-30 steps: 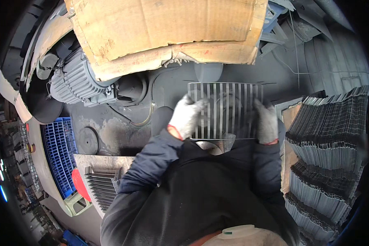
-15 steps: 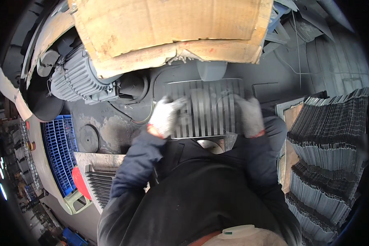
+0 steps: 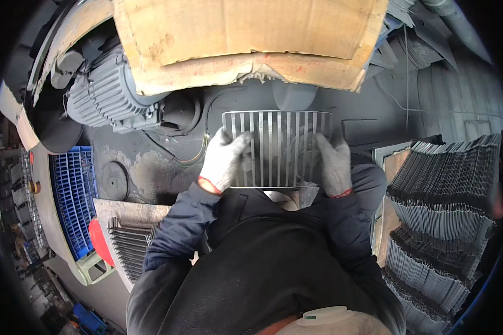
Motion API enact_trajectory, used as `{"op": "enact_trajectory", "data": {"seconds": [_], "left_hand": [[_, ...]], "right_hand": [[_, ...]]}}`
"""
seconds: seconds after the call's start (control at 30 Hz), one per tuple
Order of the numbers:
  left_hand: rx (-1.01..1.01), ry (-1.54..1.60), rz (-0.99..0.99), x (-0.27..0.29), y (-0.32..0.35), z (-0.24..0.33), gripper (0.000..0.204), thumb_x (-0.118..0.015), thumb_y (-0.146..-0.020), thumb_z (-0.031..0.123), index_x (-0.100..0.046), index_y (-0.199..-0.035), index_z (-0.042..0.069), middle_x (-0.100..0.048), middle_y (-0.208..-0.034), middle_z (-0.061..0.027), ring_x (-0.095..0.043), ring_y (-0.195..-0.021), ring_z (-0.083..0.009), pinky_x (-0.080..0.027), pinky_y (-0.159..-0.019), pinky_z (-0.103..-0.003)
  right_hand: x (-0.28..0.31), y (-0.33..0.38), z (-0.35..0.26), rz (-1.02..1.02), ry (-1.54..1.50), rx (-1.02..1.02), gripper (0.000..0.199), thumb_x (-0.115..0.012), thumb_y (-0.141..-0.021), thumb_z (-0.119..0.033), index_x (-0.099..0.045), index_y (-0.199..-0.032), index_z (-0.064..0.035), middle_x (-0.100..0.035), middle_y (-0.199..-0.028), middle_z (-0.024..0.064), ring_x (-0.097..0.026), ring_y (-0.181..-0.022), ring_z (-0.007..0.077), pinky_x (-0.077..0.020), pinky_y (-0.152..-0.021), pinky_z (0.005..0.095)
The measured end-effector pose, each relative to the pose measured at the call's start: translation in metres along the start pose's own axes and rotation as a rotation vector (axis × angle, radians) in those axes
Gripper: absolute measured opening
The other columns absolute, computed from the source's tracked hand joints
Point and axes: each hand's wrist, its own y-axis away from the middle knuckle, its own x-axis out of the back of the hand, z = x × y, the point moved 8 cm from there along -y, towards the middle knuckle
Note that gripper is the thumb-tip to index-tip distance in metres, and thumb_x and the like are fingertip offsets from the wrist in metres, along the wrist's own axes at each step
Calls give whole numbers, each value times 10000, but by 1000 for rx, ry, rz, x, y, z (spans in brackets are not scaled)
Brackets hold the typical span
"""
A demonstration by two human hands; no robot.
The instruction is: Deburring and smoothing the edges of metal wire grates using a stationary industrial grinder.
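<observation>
A flat metal grate (image 3: pixel 278 149) with parallel bars and a thin rim is held level in front of my lap, below a rounded grey machine part (image 3: pixel 294 96). My left hand (image 3: pixel 222 159), in a white knitted glove with a red cuff, grips its left side, thumb lying over the bars. On the opposite side my right hand (image 3: pixel 335 166), in a greyer glove, closes on the edge with the thumb on top. The fingers under the grate are mostly hidden. Dark machine surface shows through the gaps between the bars.
Cardboard (image 3: pixel 246 33) hangs over the far side. A grey motor (image 3: pixel 103 92) stands far left. Tall stacks of grates (image 3: pixel 439 178) fill the right. At left lie more grates (image 3: pixel 129 245) on a board, beside a blue plastic crate (image 3: pixel 75 195) and a red object (image 3: pixel 100 241).
The grate, blurred by motion before, now appears sharp. Both gloved hands remain at its sides. The whole view has shifted slightly.
</observation>
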Motion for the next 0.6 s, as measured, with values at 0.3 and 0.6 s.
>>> {"op": "enact_trajectory", "data": {"seconds": [0.3, 0.6], "left_hand": [[-226, -277, -22, -48, -5, 11, 221, -745, -1025, 178, -606, -1076, 14, -678, -816, -42, -636, -643, -125, -511, -572, -285], [33, -149, -23, -7, 3, 15, 341, -774, -995, 226, -622, -1177, -18, -707, -971, -87, -649, -751, -132, -547, -581, -302]], "right_hand": [[44, 7, -27, 111, 65, -31, 229, -649, -1051, -74, -672, -1275, -30, -730, -1015, 31, -661, -726, 101, -538, -622, 256], [12, 6, 7, 0, 116, -152, 269, -693, -1028, -96, -676, -1276, 9, -734, -1134, 74, -681, -903, 137, -564, -788, 282]]}}
